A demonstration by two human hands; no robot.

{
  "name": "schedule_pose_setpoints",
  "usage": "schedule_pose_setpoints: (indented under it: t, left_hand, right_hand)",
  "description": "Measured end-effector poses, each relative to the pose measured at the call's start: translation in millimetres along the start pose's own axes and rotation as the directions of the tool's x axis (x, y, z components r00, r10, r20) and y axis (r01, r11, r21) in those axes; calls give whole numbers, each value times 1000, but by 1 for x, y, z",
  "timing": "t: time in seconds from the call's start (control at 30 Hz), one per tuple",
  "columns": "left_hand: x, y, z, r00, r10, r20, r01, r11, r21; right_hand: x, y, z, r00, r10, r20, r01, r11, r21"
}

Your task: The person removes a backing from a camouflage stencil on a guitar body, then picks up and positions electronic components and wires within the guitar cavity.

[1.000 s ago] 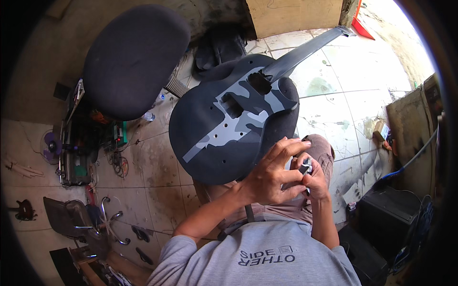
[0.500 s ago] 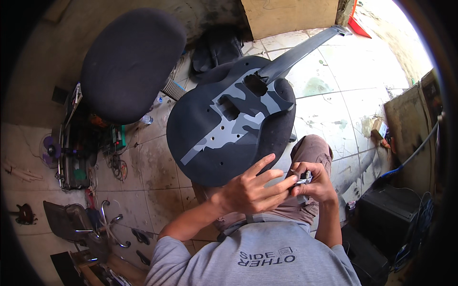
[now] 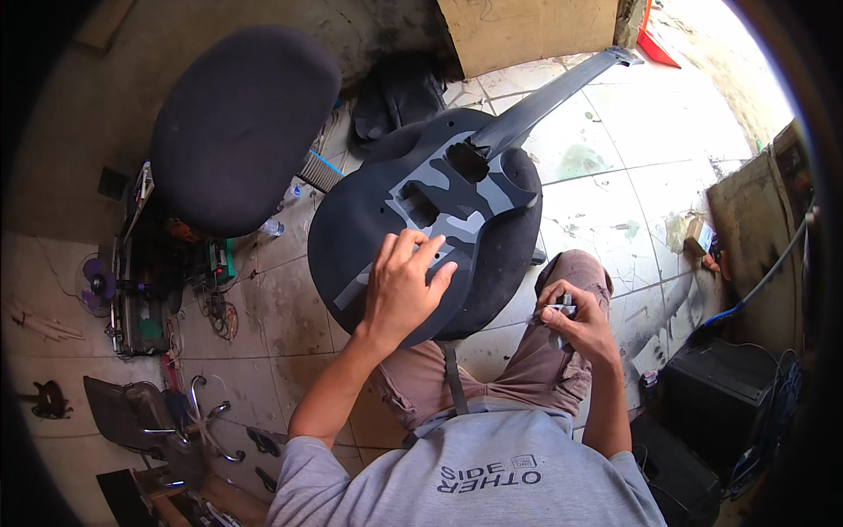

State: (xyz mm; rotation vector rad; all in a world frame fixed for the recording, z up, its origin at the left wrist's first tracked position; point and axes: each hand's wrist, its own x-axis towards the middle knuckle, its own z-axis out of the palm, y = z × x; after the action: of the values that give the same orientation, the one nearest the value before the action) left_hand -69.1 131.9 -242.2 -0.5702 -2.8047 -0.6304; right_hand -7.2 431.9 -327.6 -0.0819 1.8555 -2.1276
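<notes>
Nearest, a grey short-sleeved cotton T-shirt (image 3: 492, 470) with dark lettering is seen above faded brown cloth trousers (image 3: 549, 360). Over the right knee, a small grey and dark metallic-looking piece (image 3: 563, 308) is pinched between the thumb and fingers of the right hand (image 3: 580, 324); its exact form cannot be made out. The left hand (image 3: 403, 285) is held over the lower part of the guitar's face, its fingers loosely bent and its thumb spread apart; whether the surface is touched cannot be told.

The matte black guitar (image 3: 446, 186), marked with a band of pale and mid-grey camouflage, is laid face up on a dark padded seat (image 3: 502, 285) before the knees. Its face is pierced by two rectangular cavities and several small round holes, and its neck is pointed toward the upper right.

Beneath, a floor of whitish square tiles (image 3: 584, 215) is streaked with stains and dark grime. At the right, black box-shaped cabinets (image 3: 720, 391) are set near a blue cable (image 3: 736, 311). At the left, a large dark oval chair cushion (image 3: 246, 132) is seen beside cluttered black equipment (image 3: 140, 307). Farther off, a soft black bag (image 3: 399, 95) is placed near a tan wooden panel (image 3: 531, 35), and an orange-red plastic dustpan (image 3: 657, 50) is lit by the bright doorway.
</notes>
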Motion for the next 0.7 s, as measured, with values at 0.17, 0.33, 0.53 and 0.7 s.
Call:
schedule_pose_setpoints:
  t: [0.17, 0.33, 0.53, 0.7]
  left_hand:
    - [-4, 4, 16, 998, 57, -41, -53, 993, 102]
    - [-2, 5, 20, 997, 21, -70, -18, 999, 43]
    - [14, -1, 23, 995, -73, 61, 74, 997, -18]
    - [13, -1, 36, 998, -19, 52, 8, 980, 201]
  right_hand:
    - [-7, 16, 7, 995, 102, 4, -102, 995, 13]
    - [-7, 13, 9, 987, 163, -5, -163, 986, -20]
    - [-1, 5, 12, 981, 195, 5, -195, 981, -24]
    - [-1, 8, 14, 972, 236, 14, -236, 972, -3]
